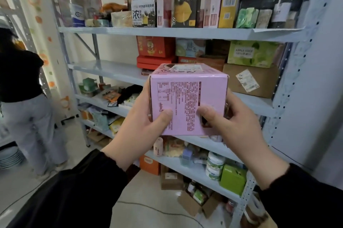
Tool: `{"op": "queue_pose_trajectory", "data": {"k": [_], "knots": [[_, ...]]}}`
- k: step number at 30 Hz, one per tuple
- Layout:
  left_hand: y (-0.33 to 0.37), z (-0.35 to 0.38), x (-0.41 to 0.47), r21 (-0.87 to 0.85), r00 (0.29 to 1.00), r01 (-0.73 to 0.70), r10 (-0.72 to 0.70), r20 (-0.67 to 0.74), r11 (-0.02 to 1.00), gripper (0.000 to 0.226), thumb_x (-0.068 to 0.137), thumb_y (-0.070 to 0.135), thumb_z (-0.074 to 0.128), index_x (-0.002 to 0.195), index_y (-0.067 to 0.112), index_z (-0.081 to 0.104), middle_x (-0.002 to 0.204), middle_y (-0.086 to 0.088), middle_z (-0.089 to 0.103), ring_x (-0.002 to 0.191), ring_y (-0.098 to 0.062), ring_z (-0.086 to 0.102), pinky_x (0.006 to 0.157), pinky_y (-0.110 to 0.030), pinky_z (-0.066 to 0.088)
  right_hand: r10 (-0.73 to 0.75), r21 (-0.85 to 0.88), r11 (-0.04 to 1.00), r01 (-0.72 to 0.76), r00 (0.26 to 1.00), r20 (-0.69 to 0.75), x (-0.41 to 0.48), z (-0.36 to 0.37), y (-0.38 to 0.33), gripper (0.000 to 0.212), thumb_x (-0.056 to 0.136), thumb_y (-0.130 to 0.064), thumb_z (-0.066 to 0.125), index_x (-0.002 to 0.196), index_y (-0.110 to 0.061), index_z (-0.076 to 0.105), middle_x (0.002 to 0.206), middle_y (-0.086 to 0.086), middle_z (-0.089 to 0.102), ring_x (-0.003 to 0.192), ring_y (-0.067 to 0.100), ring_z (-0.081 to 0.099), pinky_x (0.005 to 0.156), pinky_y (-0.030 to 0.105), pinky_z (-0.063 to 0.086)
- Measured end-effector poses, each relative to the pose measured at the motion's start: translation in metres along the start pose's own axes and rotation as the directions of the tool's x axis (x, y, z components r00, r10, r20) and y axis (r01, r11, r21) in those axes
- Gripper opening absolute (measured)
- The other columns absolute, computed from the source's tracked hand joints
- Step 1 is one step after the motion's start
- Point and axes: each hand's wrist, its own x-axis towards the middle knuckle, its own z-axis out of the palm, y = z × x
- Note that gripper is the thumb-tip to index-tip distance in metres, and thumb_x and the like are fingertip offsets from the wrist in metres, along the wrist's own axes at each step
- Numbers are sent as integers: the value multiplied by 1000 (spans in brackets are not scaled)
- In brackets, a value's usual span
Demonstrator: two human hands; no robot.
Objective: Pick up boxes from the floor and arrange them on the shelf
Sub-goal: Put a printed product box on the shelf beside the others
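A pink box [187, 96] with dark printed text is held up in front of the grey metal shelf [115, 72], level with its second board. My left hand [137, 125] grips the box's left side, thumb on the printed face. My right hand [235, 125] grips the right side, thumb on the same face. The fingers behind the box are hidden.
The top board carries upright cartons [187, 1]. A red box [155, 47], a green juice carton [253, 53] and a brown carton [250, 81] fill the second board's right half. Lower boards and the floor hold mixed goods and cardboard boxes [171, 178]. A person [24, 98] stands at left.
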Motion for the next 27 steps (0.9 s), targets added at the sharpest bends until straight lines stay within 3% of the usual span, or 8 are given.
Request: {"op": "queue_pose_trajectory", "data": {"k": [4,7,10,14,19,23,27], "knots": [[-66,-17,53,-55,1000,-7,9,29,998,62,99,15,59,151,38,35,125,32,61,118,7,60,86,-9,51,30,23,999,-29,998,-47,52,42,28,62,73,-49,73,133,-34,64,100,-34,72,94,-9,69,70,9,53],[-120,-38,107,-127,999,-13,20,47,992,61,100,11,57,147,43,34,121,38,60,115,12,59,81,-4,49,35,-13,999,-37,996,-84,111,86,46,59,72,-50,71,129,-35,64,96,-39,70,90,-14,67,67,5,50],[-179,-58,161,-204,996,-9,27,85,979,58,101,3,54,138,45,38,116,38,62,111,11,61,79,-5,50,37,-58,997,-45,992,-121,168,133,65,58,75,-53,70,131,-42,59,101,-40,68,94,-14,66,70,5,49],[-250,-81,220,-278,985,1,47,168,961,61,102,-3,52,141,42,37,117,36,64,112,10,62,82,-6,50,79,-86,992,-94,983,-167,223,190,91,55,79,-53,71,131,-52,52,108,-39,68,102,-14,64,76,4,48],[-314,-90,270,-328,965,27,62,256,944,65,100,-4,53,142,42,36,125,32,63,117,8,60,86,-7,49,169,-111,975,-194,964,-205,266,227,121,49,88,-31,77,129,-46,55,107,-36,70,99,-13,67,76,5,49],[-351,-77,283,-339,950,40,70,304,940,67,98,-4,55,139,46,38,127,29,62,120,6,59,89,-8,49,226,-153,953,-261,950,-215,272,238,152,51,88,-36,78,130,-51,54,110,-33,71,101,-8,68,81,14,54],[-379,-57,294,-361,935,69,66,348,930,67,99,0,57,147,41,36,135,20,61,128,-3,58,97,-20,52,256,-150,943,-296,937,-236,280,239,185,52,87,-39,79,130,-55,53,112,-27,73,102,-1,71,89,30,58]]}}
